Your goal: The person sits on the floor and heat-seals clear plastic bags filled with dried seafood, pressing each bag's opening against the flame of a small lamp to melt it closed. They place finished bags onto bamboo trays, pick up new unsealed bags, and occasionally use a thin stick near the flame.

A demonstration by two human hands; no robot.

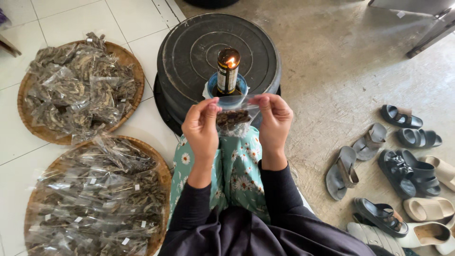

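here, at ten o'clock of the hands, a round woven tray (127,60) carries a heap of filled clear packets (78,85); at eight o'clock a second woven tray (160,167) holds more packets (95,199), these flatter and bearing small white tags; at three to five o'clock sandals (403,166) lie scattered on the concrete floor (322,61); straight ahead at twelve stands an upturned black tub (189,52), and on it a dark bottle (228,71) with a small flame at its mouth, seated in a blue cup (241,84); the left hand (201,128) and right hand (275,121) each pinch a top corner of a small clear bag (233,118); it hangs between them just below the flame, above the flowered lap, half filled with dark, shrivelled dried pieces.
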